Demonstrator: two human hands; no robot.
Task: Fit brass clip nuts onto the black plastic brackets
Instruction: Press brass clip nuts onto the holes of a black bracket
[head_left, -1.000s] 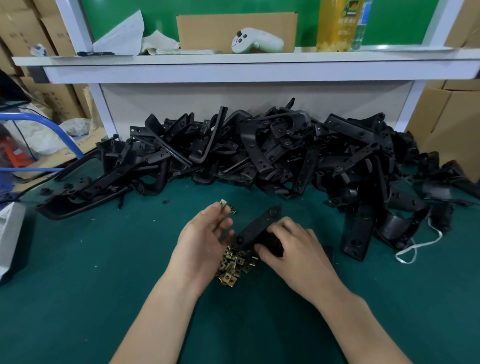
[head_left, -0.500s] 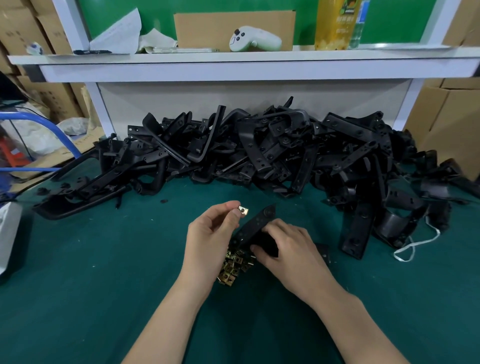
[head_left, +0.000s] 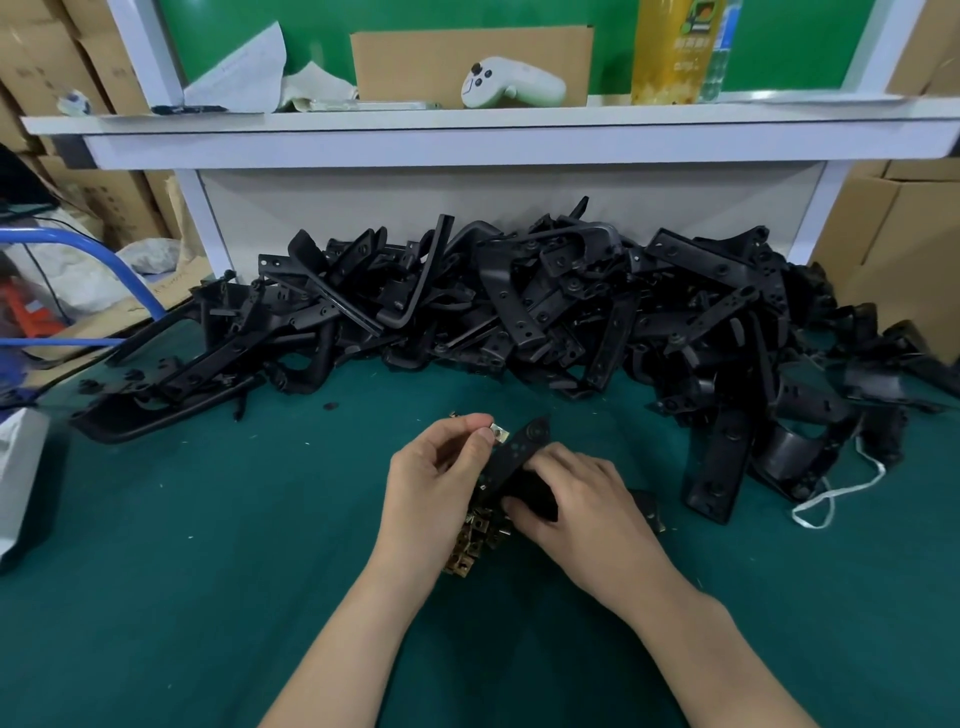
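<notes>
Clip nut (head_left: 500, 432) pinched by left hand (head_left: 434, 483) beside right hand (head_left: 576, 506)'s gripped bracket (head_left: 522, 452).

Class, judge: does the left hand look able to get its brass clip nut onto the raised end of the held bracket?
Probably yes: the left hand pinches the clip nut beside the raised end of the bracket; the right hand grips lower down, leaving that end bare.
</notes>
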